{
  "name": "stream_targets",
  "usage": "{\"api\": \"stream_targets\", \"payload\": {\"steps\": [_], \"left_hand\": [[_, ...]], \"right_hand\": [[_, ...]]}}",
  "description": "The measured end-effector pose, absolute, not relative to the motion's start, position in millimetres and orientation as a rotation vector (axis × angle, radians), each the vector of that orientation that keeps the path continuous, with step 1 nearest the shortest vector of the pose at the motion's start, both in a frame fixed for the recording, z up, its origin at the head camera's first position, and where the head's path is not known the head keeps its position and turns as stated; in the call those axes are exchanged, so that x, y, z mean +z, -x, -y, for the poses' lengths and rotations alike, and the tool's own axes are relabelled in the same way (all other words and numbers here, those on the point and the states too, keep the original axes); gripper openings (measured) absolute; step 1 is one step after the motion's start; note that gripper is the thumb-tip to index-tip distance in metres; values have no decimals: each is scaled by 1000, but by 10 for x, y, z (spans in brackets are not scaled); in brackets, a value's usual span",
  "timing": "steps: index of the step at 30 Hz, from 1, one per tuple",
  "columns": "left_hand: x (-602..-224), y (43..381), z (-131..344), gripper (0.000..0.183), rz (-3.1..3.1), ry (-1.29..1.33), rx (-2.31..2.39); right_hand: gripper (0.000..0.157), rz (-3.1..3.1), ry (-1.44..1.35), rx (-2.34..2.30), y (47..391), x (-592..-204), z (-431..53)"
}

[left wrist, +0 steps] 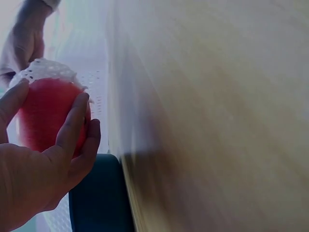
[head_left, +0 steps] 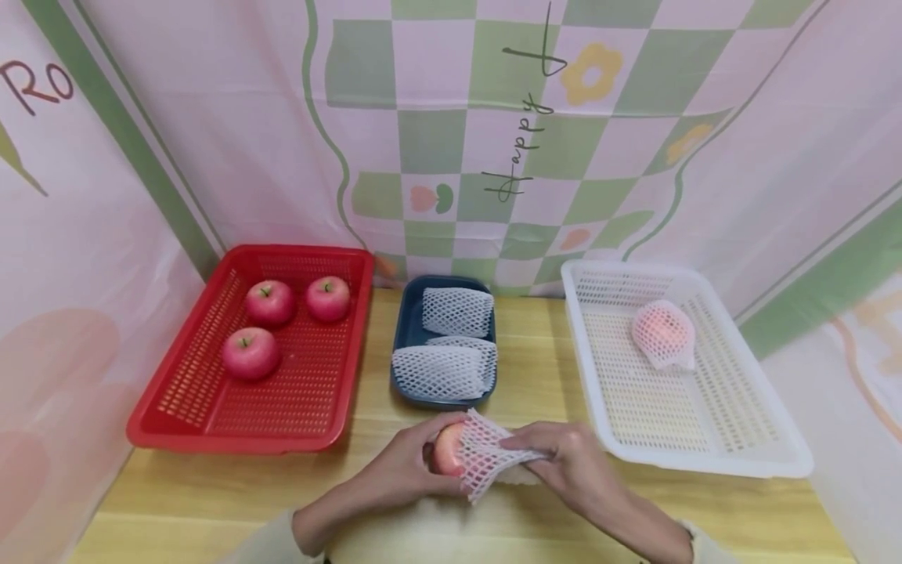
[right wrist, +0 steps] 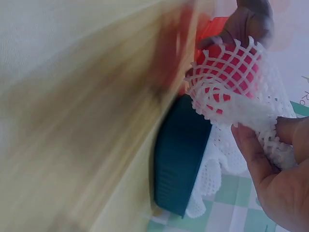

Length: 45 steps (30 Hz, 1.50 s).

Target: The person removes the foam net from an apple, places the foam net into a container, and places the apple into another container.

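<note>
My left hand [head_left: 405, 466] grips a red apple [left wrist: 48, 113], thumb on one side and fingers curled round the other. A white foam net sleeve [head_left: 486, 450] covers the part of the apple that faces my right hand. With thumb and fingers, my right hand [head_left: 574, 462] pinches the gathered far end of that foam net, which the right wrist view shows bunched in the fingers [right wrist: 253, 150]. The net's wide edge flares open around the apple. Both hands are above the table's near part, in front of the dark blue tray [head_left: 444, 405].
At left stands a red basket [head_left: 345, 376] with three bare apples [head_left: 251, 353]. Several folded foam nets [head_left: 440, 372] lie in the blue tray. A white basket [head_left: 733, 423] at right holds one net-wrapped apple [head_left: 663, 333]. A printed curtain [head_left: 437, 141] hangs behind the wooden table.
</note>
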<state>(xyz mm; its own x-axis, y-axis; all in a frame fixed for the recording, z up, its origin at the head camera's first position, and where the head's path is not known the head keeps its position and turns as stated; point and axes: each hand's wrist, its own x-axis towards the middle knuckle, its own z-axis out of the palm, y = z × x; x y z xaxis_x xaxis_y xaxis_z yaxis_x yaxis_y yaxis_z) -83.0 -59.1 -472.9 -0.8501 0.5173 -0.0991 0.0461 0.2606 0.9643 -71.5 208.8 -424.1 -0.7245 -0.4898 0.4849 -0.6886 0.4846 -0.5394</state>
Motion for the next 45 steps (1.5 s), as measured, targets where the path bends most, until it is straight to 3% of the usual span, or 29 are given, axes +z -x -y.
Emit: {"api": "stream_targets", "payload": {"steps": [16, 31, 45], "left_hand": [[-4763, 798, 636, 82, -2120, -562, 1636], [-4677, 764, 699, 81, -2143, -591, 1632], [-4374, 731, 783, 79, -2149, -589, 1616]], "right_hand": [[42, 2430, -1044, 889, 794, -3949, -2170], [49, 2371, -1072, 741, 1079, -3449, -2237], [35, 2426, -1063, 631, 1566, -3286, -2224]]}}
